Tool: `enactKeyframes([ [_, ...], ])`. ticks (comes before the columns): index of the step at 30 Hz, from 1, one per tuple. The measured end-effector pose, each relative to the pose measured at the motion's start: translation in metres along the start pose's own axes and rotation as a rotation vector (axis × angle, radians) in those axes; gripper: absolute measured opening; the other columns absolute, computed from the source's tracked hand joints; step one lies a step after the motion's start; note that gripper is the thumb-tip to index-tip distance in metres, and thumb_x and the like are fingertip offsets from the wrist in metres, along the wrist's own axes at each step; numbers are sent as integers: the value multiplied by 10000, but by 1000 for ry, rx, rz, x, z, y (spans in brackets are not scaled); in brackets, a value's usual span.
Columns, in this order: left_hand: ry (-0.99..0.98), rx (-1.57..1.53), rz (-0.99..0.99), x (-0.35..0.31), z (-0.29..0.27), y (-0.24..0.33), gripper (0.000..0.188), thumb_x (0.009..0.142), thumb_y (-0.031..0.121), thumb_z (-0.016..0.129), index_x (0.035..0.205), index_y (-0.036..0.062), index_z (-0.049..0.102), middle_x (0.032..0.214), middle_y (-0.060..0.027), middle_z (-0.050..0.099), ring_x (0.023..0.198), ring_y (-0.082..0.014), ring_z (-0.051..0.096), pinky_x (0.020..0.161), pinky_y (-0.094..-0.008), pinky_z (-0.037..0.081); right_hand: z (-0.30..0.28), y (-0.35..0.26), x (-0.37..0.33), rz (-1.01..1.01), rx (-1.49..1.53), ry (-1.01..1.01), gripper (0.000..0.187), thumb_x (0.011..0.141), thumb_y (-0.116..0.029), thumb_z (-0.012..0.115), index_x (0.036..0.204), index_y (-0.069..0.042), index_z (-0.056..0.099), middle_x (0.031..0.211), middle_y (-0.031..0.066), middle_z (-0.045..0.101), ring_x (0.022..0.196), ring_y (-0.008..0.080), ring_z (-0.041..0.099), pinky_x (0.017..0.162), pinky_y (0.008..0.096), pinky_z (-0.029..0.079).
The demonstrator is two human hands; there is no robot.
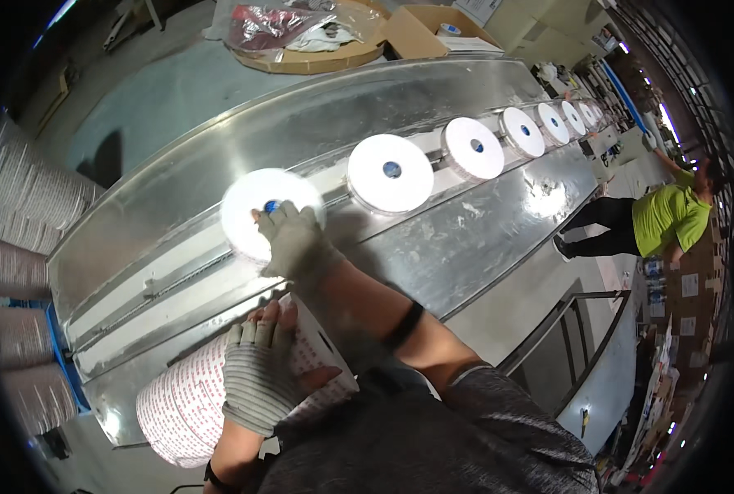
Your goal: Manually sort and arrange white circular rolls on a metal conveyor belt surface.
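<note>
My right hand (pixel 297 239), in a grey fingerless glove, rests palm down on a flat white tape roll (pixel 239 193). Its fingers spread across the roll's face at the blue-centred core, and the roll lies on the conveyor's pale belt (pixel 136 309). Near my body, my left hand (pixel 260 370), gloved the same way, lies over the side of a stack of rolls (pixel 181 403) with red print, turned on its side. The fingers stretch toward the stack's right end, with the thumb apart. What lies under either palm is hidden.
More white rolls (pixel 390 173) run in a line along the conveyor to the far right. Stacked rolls (pixel 33 189) stand at the left. Beyond the metal guard (pixel 243 123) are cardboard boxes (pixel 420 33). A person in a bright green shirt (pixel 671 216) stands at the right.
</note>
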State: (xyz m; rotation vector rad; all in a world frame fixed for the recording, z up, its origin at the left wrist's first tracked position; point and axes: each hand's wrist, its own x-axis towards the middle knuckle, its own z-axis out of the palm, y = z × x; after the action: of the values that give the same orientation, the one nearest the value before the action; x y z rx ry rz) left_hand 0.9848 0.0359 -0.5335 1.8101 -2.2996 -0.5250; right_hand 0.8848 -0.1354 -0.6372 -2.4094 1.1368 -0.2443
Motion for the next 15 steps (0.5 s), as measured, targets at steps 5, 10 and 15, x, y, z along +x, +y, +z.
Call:
enactKeyframes([
  [5, -50, 102, 13, -15, -19, -7, 1002, 616, 582, 767, 1321, -64, 469, 1380, -249, 416, 1253, -385, 420, 1021, -535, 333, 28, 16, -35, -158, -50, 225, 596, 697, -406, 713, 1174, -64, 607, 1279, 80, 542, 1216, 368, 467, 1002, 565, 352],
  [10, 27, -7, -47, -36, -15, -20, 957, 634, 547, 772, 1320, -46, 468, 1334, -249, 457, 1208, -411, 454, 1005, -516, 358, -4, -2, -144, -327, 248, 16, 592, 739, -264, 730, 1245, -21, 542, 1167, 142, 546, 1148, 298, 518, 952, 402, 464],
  [15, 24, -64, -78, -19, -9, -42, 955, 641, 512, 787, 1342, -39, 443, 1292, -248, 504, 1177, -406, 499, 1006, -472, 382, -14, -78, -167, 217, 554, 74, 785, 733, -304, 797, 1354, -9, 420, 1177, 152, 546, 1048, 256, 570, 908, 387, 488],
])
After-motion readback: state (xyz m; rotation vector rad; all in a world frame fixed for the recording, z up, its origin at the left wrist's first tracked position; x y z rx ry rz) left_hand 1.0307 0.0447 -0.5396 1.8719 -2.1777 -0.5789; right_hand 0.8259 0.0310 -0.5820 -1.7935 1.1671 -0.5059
